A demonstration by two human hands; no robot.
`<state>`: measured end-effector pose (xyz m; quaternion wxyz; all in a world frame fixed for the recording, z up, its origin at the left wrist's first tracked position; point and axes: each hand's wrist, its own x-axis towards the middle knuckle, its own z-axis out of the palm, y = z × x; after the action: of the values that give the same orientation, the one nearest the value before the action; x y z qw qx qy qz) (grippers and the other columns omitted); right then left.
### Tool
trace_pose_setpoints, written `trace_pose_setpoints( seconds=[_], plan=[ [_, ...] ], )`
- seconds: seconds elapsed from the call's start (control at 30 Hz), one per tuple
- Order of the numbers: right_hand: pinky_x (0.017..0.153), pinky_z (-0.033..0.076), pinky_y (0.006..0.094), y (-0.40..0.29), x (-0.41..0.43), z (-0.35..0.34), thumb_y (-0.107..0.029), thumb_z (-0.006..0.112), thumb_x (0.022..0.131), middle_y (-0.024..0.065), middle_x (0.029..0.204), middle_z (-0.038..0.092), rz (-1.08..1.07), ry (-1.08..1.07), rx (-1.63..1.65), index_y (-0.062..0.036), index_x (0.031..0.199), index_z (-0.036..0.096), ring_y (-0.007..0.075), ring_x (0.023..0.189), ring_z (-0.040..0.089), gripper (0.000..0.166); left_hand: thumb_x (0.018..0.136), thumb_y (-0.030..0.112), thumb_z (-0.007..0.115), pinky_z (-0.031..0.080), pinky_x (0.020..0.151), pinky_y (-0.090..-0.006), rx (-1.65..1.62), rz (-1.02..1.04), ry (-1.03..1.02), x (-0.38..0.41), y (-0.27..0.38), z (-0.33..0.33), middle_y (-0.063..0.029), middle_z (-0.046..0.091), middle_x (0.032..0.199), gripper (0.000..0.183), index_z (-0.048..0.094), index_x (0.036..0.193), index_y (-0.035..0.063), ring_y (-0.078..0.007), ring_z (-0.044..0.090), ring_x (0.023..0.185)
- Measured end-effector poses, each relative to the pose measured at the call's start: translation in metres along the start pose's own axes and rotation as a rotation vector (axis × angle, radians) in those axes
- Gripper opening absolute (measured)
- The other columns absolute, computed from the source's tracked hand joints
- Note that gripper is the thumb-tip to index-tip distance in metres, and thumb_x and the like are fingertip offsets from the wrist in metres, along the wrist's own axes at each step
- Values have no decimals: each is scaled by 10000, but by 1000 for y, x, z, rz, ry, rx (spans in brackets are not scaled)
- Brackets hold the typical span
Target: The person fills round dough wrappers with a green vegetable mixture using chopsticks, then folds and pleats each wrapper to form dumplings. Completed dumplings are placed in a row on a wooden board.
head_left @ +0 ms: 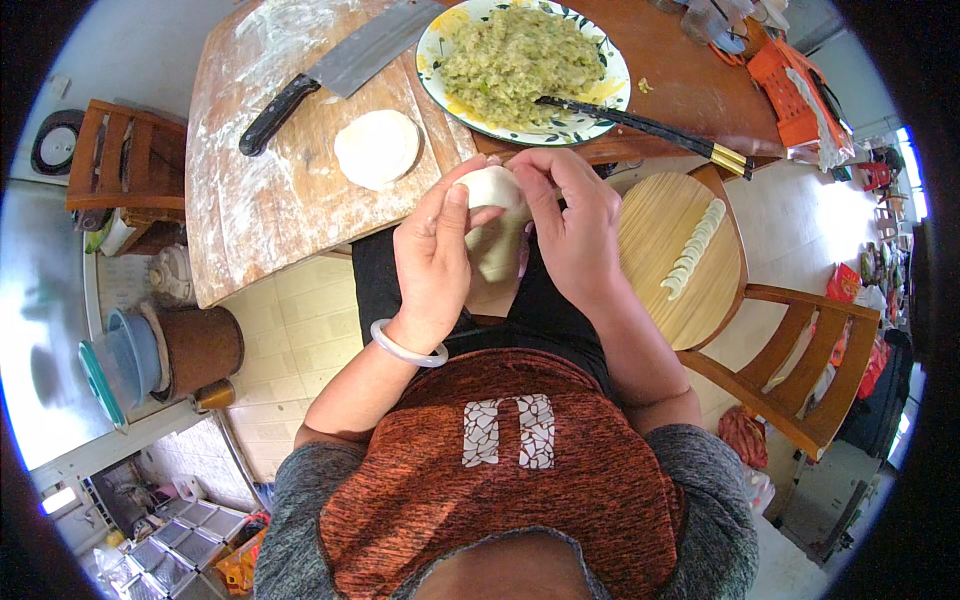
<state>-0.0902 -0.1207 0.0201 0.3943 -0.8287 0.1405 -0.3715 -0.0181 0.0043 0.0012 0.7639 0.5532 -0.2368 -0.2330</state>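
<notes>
Both my hands hold one folded round of white dough (491,187) above my lap, just off the board's near edge. My left hand (442,240), with a pale bangle at the wrist, supports its left side. The fingertips of my right hand (566,217) pinch its upper right edge. Flat dough rounds (377,148), apparently stacked, lie on the floured wooden board (255,217). Behind them rests a cleaver (367,56) with a black handle. A patterned plate (426,71) holds chopped pale green filling (517,64), with black chopsticks (645,124) leaning across its rim.
A round bamboo-like tray (649,217) on a wooden chair (795,367) at right bears a row of overlapping folded dumplings (694,247). An orange plastic basket (795,97) stands at the table's right end. Another chair (127,157) and a brown bucket (202,349) are at left.
</notes>
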Motion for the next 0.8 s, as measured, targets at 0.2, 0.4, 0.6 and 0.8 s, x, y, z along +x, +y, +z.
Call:
trace_pose_setpoints(
  seconds=[0.2,0.4,0.6,0.8],
  plan=[
    [681,505,316,-3,-6,-3,-108,630,932,120,824,676,62,-78,-24,12,936,637,212,731,652,120,1073,228,394,535,892,-275,-111,9,52,0,-6,1,-120,618,1247,373,557,1290,-28,-154,602,1102],
    [643,503,297,-4,-9,-8,-147,592,967,104,749,674,282,-278,65,22,941,621,161,671,642,173,1068,237,405,527,910,-290,-197,25,111,1,-12,1,-122,618,1245,377,546,1302,-23,-175,609,1116],
    [636,500,274,-3,-8,-9,-171,571,987,83,712,652,341,-329,90,23,940,617,128,651,614,205,1062,156,384,436,1063,-352,-307,4,53,-3,-12,2,-145,509,1377,413,388,1421,-49,-213,524,1247],
    [637,497,267,-3,-7,-5,-175,559,995,56,692,626,405,-293,117,21,940,609,115,641,588,209,1049,79,353,367,1133,-384,-282,22,-34,-8,-12,-1,-161,431,1439,458,272,1478,-57,-221,456,1315]
  ],
)
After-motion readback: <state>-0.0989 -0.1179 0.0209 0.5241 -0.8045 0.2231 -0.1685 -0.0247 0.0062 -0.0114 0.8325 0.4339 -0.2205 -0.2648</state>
